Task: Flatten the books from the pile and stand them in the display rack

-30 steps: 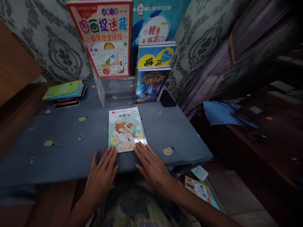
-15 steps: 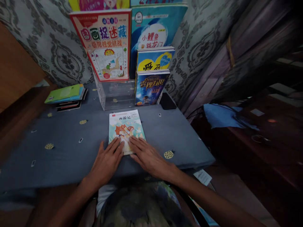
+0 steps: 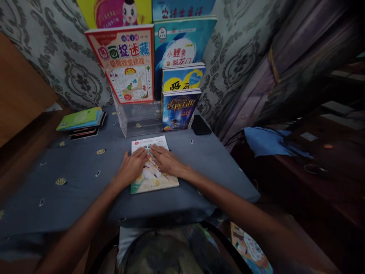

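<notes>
A closed paperback book with a pale illustrated cover lies flat on the blue-grey tablecloth. My left hand rests palm down on its left upper part, fingers stretched out. Across the upper right of the same cover lies my right hand, also flat with fingers extended. The fingertips of both hands nearly meet near the title, which they partly hide. Neither hand grips anything.
Behind the book stands a clear acrylic rack with several children's books, among them a red-bordered one and a dark blue one. A black phone lies beside it. At the left is a stack of thin books.
Both hands have slid up the cover from its lower part towards the title, staying flat. The lower cover picture now shows. The view has tilted slightly.
</notes>
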`<state>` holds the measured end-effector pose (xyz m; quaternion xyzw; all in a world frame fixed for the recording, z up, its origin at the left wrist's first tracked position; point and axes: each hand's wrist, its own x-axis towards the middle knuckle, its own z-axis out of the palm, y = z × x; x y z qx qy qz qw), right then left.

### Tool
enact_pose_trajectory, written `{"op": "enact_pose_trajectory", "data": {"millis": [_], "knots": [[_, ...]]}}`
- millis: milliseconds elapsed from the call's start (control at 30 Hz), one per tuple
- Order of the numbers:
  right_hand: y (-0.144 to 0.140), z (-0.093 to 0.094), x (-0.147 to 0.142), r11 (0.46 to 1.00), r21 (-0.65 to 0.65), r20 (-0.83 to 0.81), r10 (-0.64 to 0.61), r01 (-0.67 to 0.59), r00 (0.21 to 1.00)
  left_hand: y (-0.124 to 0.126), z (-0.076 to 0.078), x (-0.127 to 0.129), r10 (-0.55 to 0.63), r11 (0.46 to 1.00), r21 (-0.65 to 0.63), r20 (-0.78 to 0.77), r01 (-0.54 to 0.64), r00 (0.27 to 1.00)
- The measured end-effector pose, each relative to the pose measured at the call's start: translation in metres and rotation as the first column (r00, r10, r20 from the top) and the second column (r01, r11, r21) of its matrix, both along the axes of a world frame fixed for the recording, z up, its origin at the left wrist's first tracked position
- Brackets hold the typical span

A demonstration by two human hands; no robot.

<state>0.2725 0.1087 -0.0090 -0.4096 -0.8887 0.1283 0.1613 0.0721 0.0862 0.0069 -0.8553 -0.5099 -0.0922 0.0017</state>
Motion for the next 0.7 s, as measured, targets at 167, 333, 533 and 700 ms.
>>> {"op": "enact_pose_trajectory", "data": {"millis": [167, 333, 533, 700], "knots": [[0.017, 0.006, 0.006, 0.989, -0.032, 0.003, -0.141, 0.141, 0.990, 0.006, -0.007, -0.001, 0.058, 0.998, 0.018, 0.039, -0.059, 0.998], [0.015, 0.001, 0.011, 0.958, -0.053, -0.034, -0.282, 0.280, 0.959, -0.002, -0.014, 0.002, 0.175, 0.982, 0.058, 0.045, -0.178, 0.983], [0.000, -0.013, 0.012, 0.942, -0.046, -0.049, -0.334, 0.332, 0.941, -0.007, -0.023, 0.001, 0.239, 0.961, 0.115, 0.122, -0.253, 0.963], [-0.006, -0.026, 0.018, 0.950, -0.022, -0.093, -0.313, 0.313, 0.945, -0.002, -0.034, -0.005, 0.204, 0.970, 0.061, 0.329, -0.237, 0.922]]}}
